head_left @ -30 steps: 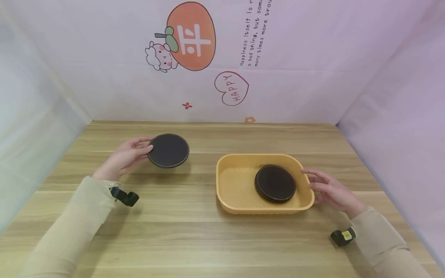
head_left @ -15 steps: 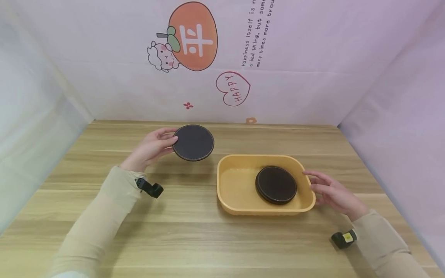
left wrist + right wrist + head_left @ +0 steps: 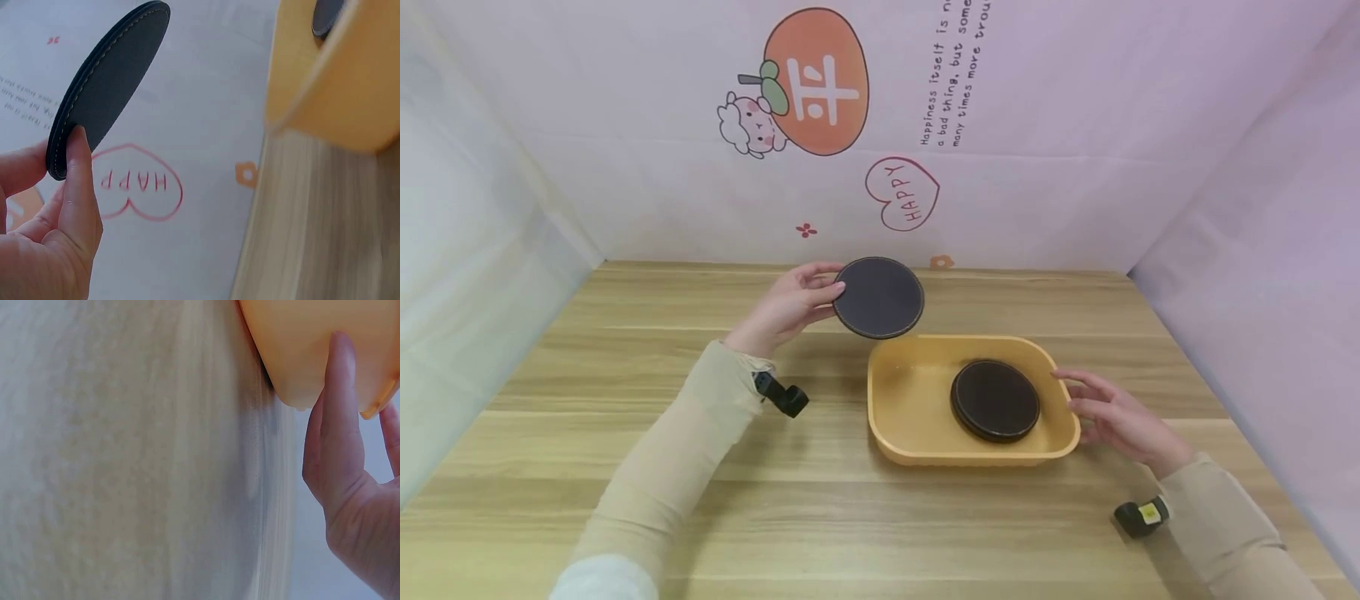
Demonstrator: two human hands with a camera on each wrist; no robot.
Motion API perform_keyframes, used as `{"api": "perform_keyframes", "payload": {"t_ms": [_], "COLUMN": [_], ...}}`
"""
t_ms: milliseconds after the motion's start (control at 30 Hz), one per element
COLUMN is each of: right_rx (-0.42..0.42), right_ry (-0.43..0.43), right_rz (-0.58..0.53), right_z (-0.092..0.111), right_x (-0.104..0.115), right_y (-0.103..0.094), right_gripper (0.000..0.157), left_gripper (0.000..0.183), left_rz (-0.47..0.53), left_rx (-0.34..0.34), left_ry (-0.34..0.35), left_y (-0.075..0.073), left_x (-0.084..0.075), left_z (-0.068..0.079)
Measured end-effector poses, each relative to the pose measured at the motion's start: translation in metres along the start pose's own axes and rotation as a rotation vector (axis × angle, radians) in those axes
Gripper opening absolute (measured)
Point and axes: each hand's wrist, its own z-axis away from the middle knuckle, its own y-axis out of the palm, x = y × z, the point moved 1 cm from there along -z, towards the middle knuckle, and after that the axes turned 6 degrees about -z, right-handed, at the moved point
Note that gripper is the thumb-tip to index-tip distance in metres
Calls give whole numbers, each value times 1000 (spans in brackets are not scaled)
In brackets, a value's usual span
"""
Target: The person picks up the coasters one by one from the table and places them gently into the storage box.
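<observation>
My left hand [image 3: 790,308] pinches a round black coaster [image 3: 878,297] by its left edge, thumb on the near face. The coaster is raised and tilted, its lower edge overlapping the far left rim of a yellow plastic basin [image 3: 917,408] in the head view. The left wrist view shows light stitching round the coaster's edge, with the thumb and fingers [image 3: 78,169] on opposite faces. Inside the basin, toward the right, lies a small stack of similar black coasters [image 3: 996,400]. My right hand [image 3: 1120,421] rests its extended fingers against the basin's right end wall.
The basin stands on a wood-grain table [image 3: 820,517]. A white printed cloth [image 3: 1037,183] rises behind the table's far edge, and pale cloth walls stand at both sides. Each wrist carries a small black camera [image 3: 1138,517].
My left hand has carried the coaster rightward and slightly farther back, from over the left of the table to the basin's far left rim. The right hand and basin stay put.
</observation>
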Motion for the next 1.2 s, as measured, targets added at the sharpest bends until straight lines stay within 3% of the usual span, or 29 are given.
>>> {"api": "perform_keyframes", "payload": {"t_ms": [300, 600, 933, 1200], "right_rx": [4, 13, 2, 4], "right_ry": [0, -9, -15, -14], "right_rz": [-15, -20, 2, -4], "right_z": [0, -2, -1, -1], "right_x": [-2, -4, -1, -3], "right_y": [-2, -3, -5, -6], "right_gripper": [48, 50, 51, 51], "left_gripper": [44, 41, 39, 39], "left_rz": [-18, -8, -31, -164], "left_rx": [24, 41, 120, 181], "left_ry": [8, 20, -4, -47], "left_y": [42, 80, 124, 142], "left_x": [-7, -3, 15, 41], "left_z": [-25, -44, -61, -63]}}
